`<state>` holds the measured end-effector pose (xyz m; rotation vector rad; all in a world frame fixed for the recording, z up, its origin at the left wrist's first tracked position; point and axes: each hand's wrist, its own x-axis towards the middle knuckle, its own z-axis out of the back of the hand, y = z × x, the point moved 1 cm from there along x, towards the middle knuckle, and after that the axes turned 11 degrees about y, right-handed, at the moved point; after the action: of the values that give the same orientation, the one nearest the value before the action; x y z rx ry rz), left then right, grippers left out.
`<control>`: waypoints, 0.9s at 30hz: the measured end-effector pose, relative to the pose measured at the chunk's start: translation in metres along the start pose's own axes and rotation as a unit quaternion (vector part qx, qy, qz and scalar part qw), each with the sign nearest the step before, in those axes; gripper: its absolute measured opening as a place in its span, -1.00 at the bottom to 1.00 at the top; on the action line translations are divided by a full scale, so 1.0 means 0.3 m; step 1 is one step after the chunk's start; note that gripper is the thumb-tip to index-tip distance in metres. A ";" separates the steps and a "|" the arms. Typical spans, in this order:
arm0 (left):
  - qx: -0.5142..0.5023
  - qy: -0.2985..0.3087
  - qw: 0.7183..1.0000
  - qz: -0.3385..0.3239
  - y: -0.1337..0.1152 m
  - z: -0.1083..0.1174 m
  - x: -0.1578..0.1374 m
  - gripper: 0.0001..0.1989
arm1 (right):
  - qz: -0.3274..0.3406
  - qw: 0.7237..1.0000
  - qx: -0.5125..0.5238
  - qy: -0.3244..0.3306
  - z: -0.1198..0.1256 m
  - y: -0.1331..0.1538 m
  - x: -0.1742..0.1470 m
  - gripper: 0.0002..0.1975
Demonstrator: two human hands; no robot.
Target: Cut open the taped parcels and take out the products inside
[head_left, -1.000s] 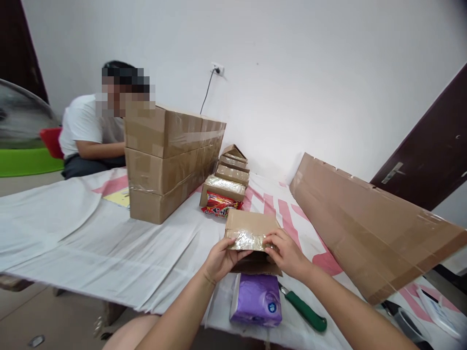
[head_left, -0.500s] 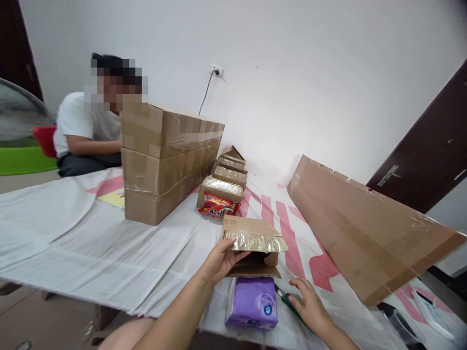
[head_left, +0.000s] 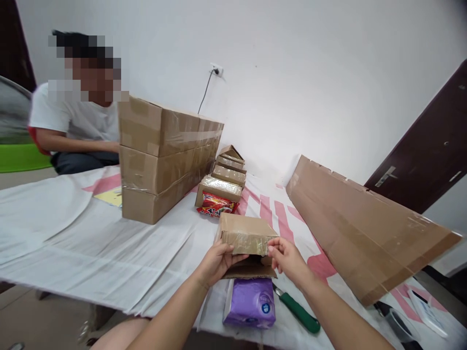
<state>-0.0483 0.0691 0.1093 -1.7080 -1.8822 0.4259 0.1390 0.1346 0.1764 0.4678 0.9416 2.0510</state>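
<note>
A small cardboard box [head_left: 248, 225] lies on the cloth in front of me, its taped end flap hanging over a dark opening. My left hand [head_left: 216, 262] grips the left edge of that flap, fingers tucked under it. At the flap's right corner, my right hand [head_left: 286, 255] pinches the cardboard between thumb and fingers. Just below the box sits a purple tissue pack [head_left: 250, 302]. To its right rests a green-handled knife [head_left: 299, 311], its metal end pointing at the pack.
Stacked cardboard boxes [head_left: 171, 160] form a wall at left, with a person [head_left: 78, 112] behind it. A red snack packet [head_left: 217, 205] leans against a row of small boxes [head_left: 228, 173]. A large cardboard sheet [head_left: 361, 223] stands at right, near a tape roll [head_left: 399, 323].
My right hand has moved up from beside the knife to the flap's right corner. The flap now hangs lower over the opening. The person behind the boxes has shifted left.
</note>
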 end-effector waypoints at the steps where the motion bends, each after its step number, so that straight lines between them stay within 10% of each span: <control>1: 0.002 0.003 1.000 -0.001 0.001 -0.002 -0.001 -0.52 | -0.022 1.000 -0.011 0.014 -0.009 -0.003 0.018 -0.80; 8: 0.007 0.003 1.000 -0.001 0.008 -0.015 -0.005 -0.48 | -0.056 0.990 -0.130 0.000 -0.043 -0.014 0.084 -0.77; 16: 0.015 0.002 1.000 0.003 0.010 -0.026 -0.004 -0.50 | 0.091 0.968 -0.231 -0.016 -0.025 0.007 0.063 -0.86; 27: -0.031 -0.060 0.998 -0.004 -0.031 -0.022 0.006 -0.70 | 0.414 0.805 -0.421 0.064 0.087 0.003 0.025 -0.72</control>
<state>-0.0518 0.0688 0.1203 -1.7499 -2.0045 0.4817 0.1497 0.1521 0.1942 0.2463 -0.2828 3.0285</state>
